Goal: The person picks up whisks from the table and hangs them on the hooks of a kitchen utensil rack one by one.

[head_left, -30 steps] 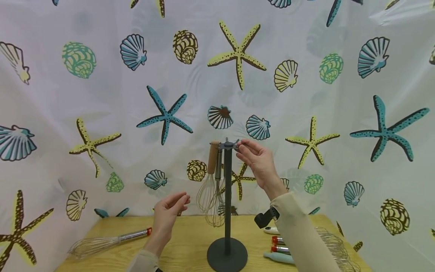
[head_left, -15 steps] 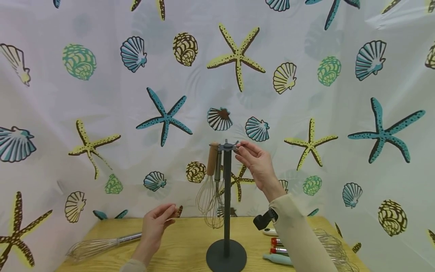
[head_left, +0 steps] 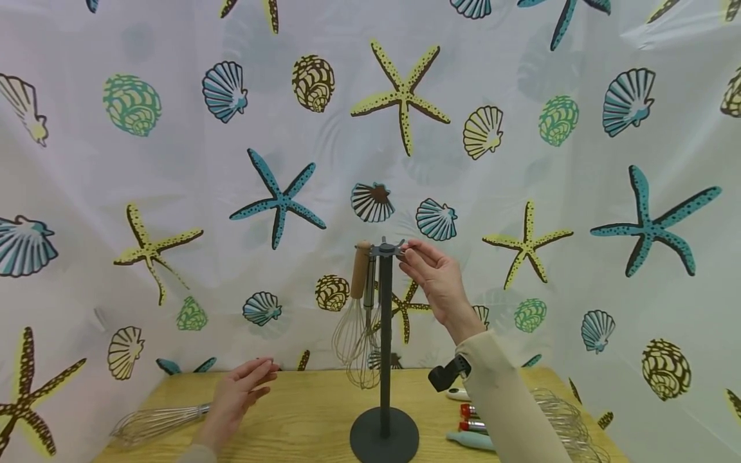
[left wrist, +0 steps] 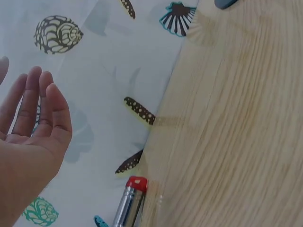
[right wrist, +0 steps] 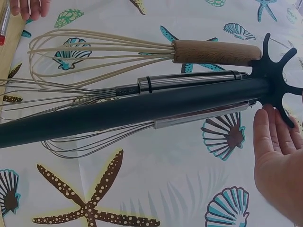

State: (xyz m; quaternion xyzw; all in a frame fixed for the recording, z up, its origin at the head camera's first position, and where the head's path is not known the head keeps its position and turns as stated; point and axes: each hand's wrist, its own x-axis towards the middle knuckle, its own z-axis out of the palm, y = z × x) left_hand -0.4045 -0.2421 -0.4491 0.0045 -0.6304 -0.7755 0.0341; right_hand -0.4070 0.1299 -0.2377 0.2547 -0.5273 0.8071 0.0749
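Observation:
A dark grey stand [head_left: 385, 347] with a ring of hooks [right wrist: 270, 78] on top rises from a round base. My right hand [head_left: 437, 280] is at the top, thumb and fingertips pinching a hook on the right side. Three whisks hang on the left and behind the post: one with a wooden handle [right wrist: 213, 52], one with a steel handle [right wrist: 189, 82], and another steel one [right wrist: 203, 117] partly behind the post. My left hand [head_left: 240, 392] is in the air over the table's left side, fingers loosely bent, holding nothing. Near it lies a large wire whisk [head_left: 153, 424], its handle partly hidden by that hand.
On the wooden table's [head_left: 307, 411] right side lie several more whisks, with red-ended handles [head_left: 467, 425] and a pale blue handle [head_left: 471, 440], partly behind my right sleeve. A curtain [head_left: 324, 148] printed with shells and starfish stands behind the table.
My left hand has moved left and down, away from the stand and over the handle of the whisk on the table. The right hand stays at the hook ring.

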